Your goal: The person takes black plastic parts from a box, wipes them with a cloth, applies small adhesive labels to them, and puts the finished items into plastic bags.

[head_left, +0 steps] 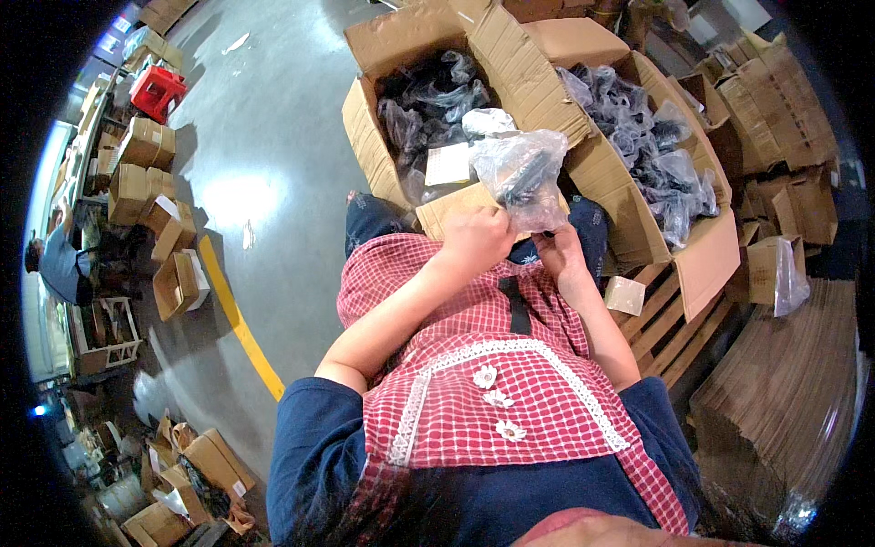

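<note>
A clear plastic bag with a dark item inside is held up over the near edge of an open cardboard box. My left hand pinches the bag's near left corner, its fingers closed. My right hand grips the near right edge of the same bag between thumb and fingers. The box beyond my hands contains several dark items in clear bags. A pale printed sheet lies on these bags, just left of the held one.
To the right, a second open carton is full of bagged dark parts, on a wooden pallet. A small white box sits near it. Flattened cardboard is stacked at right. A yellow floor line runs left; a person is far left.
</note>
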The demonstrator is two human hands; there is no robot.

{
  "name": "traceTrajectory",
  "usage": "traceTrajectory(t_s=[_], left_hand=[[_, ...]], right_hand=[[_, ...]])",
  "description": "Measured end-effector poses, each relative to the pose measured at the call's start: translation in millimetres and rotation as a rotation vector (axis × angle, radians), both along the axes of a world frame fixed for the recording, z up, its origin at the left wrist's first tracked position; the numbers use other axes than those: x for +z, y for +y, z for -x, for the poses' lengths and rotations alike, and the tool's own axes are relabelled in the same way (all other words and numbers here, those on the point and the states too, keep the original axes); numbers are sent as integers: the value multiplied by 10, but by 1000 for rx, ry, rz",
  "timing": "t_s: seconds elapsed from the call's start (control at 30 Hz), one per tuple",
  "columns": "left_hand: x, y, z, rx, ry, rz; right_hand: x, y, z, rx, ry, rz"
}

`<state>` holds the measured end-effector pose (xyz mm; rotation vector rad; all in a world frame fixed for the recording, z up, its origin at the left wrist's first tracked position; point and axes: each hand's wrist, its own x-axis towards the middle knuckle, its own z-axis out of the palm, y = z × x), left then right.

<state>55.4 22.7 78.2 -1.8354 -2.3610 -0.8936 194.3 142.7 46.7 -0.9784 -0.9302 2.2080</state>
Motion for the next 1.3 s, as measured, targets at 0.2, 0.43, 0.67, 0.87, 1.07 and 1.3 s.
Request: traceTrajectory(t_s=[0.2, 0.43, 0.67, 0.87, 1.07, 1.3], left_hand=[[-160, -39, -186, -527, 43, 281], [-148, -70, 86, -349, -244, 597], [181, -308, 711, -114, -1327, -113], [-15, -118, 360, 55, -1432, -116], [106, -138, 365, 107, -1979, -179], [-197, -485, 763, -127, -2128, 292]], right_hand=[[69, -65, -85, 182, 99, -284], [-259, 69, -158, 201, -107, -511], [-179, 106, -134, 363, -246, -1244], [166, -63, 29, 332, -99, -952], [296, -230, 13, 263, -93, -401], [310, -260, 38, 403, -316, -859]])
